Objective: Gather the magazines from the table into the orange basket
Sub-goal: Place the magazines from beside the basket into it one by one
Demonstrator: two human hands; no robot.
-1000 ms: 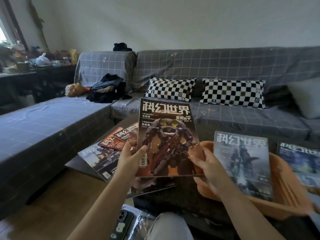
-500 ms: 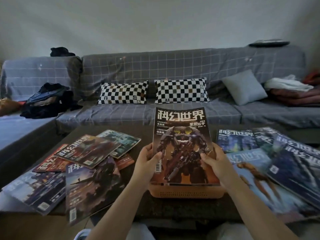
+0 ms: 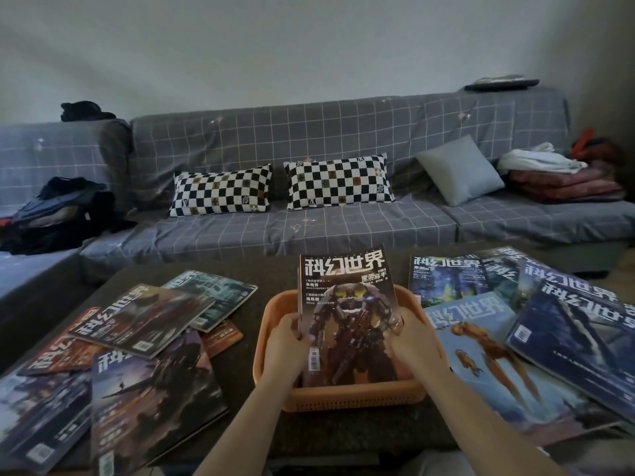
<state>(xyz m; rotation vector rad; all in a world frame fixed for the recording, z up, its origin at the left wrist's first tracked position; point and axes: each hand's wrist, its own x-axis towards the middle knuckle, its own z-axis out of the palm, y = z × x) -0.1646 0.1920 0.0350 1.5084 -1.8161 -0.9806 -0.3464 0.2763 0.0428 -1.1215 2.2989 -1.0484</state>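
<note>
Grey checked fabric covers the sofa (image 3: pixel 343 139) that fills the far side of the room at twelve o'clock, with two black-and-white cushions (image 3: pixel 281 188) on its seat. Nearer lies the dark surface (image 3: pixel 240 365), spread with magazines. One loose heap of magazines (image 3: pixel 137 345) sits at nine o'clock, overlapping and askew; a second heap (image 3: pixel 536 324) fans out at three o'clock, also overlapping. Between them, at the centre, stands the orange basket (image 3: pixel 343 395), its near wall facing the wearer.

Both hands hold a single robot-cover magazine (image 3: pixel 347 314), tilted back with its lower edge down inside the basket and its top rising above the far rim. The left hand (image 3: pixel 287 352) has its grip clenched on the magazine's left edge, thumb on the cover. The right hand (image 3: pixel 417 348) grasps the right edge the same way.

By my reading the task has barely started. I cannot tell whether anything already lies in the basket beneath this copy. Both heaps remain on the surface, so nearly all the gathering is left once this one is laid down.
</note>
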